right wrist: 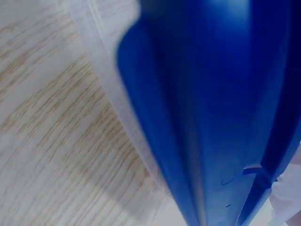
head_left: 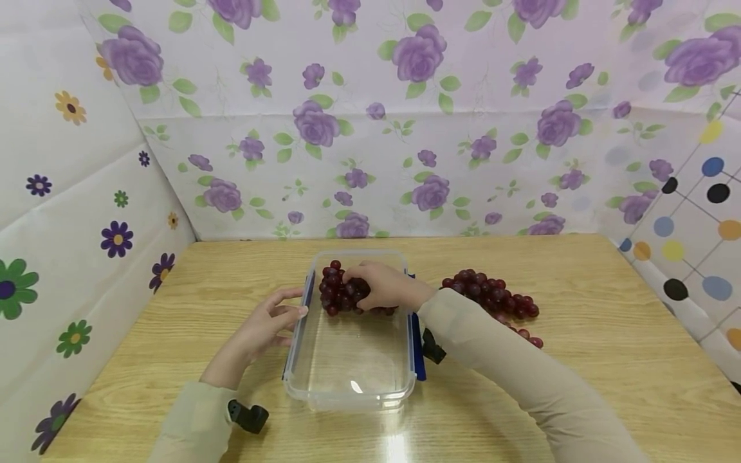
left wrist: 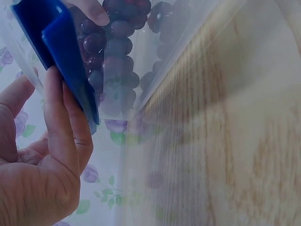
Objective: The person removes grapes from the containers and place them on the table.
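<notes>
A clear plastic container (head_left: 359, 389) with blue side latches stands without its lid on the table. Inside its far half, my right hand (head_left: 382, 284) grips a bunch of dark red grapes (head_left: 332, 292), thumb and fingers bent about it. My left hand (head_left: 269, 325) is at the container's left wall, its fairly straight fingers touching the blue latch (left wrist: 70, 61). Through the clear wall, the left wrist view shows grapes (left wrist: 120, 47) and a right fingertip. The right-side latch (right wrist: 202, 94) fills much of the right wrist view, where my right hand's grasp cannot be seen.
More dark red grapes (head_left: 492, 294) lie on the wooden table (head_left: 579, 373) right of the container, partly behind my right forearm. A redder bunch (head_left: 529, 337) shows beside them. Flowered sheeting (head_left: 376, 148) stands along the table's back, with patterned sheets at both sides.
</notes>
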`<state>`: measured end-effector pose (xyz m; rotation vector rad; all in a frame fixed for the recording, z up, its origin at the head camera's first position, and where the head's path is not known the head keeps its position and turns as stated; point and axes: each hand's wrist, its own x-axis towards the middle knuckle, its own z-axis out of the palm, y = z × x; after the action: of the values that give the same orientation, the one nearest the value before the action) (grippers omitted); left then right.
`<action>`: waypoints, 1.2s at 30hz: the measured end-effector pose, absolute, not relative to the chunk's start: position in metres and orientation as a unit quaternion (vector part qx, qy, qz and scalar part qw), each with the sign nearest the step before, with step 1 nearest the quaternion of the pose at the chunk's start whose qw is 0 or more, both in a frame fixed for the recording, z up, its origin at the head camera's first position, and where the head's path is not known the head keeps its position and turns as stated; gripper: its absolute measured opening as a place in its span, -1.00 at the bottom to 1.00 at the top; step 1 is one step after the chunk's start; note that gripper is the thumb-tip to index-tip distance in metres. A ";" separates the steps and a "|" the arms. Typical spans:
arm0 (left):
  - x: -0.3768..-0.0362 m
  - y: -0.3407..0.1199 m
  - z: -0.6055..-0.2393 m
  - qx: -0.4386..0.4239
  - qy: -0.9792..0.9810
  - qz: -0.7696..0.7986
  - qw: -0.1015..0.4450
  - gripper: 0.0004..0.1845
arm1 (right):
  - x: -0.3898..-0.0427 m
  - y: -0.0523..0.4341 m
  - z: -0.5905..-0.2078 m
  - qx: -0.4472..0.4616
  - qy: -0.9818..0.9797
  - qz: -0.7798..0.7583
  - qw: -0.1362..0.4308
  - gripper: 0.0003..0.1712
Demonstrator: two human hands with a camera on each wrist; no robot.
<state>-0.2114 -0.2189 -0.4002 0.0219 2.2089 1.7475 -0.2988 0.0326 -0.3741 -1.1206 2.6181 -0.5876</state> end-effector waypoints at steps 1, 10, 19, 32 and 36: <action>-0.211 -0.219 -0.400 0.007 0.774 0.613 0.161 -0.37 | -0.299 0.033 -0.373 -0.385 0.893 -0.203 0.116 -0.42; -0.211 -0.219 -0.400 0.008 0.775 0.611 0.163 -0.36 | -0.297 0.036 -0.369 -0.405 0.882 -0.213 0.114 -0.45; -0.210 -0.219 -0.400 0.007 0.774 0.612 0.163 -0.37 | -0.294 0.039 -0.368 -0.416 0.873 -0.224 0.116 -0.45; -0.210 -0.219 -0.400 0.003 0.774 0.612 0.162 -0.36 | -0.292 0.043 -0.364 -0.429 0.863 -0.240 0.113 -0.45; -0.210 -0.219 -0.399 0.006 0.777 0.609 0.161 -0.36 | -0.291 0.044 -0.364 -0.434 0.860 -0.245 0.113 -0.45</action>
<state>-0.2102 -0.2191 -0.3994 0.0175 2.2180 1.7397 -0.2912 0.0443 -0.3638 -1.2730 2.5216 -0.7185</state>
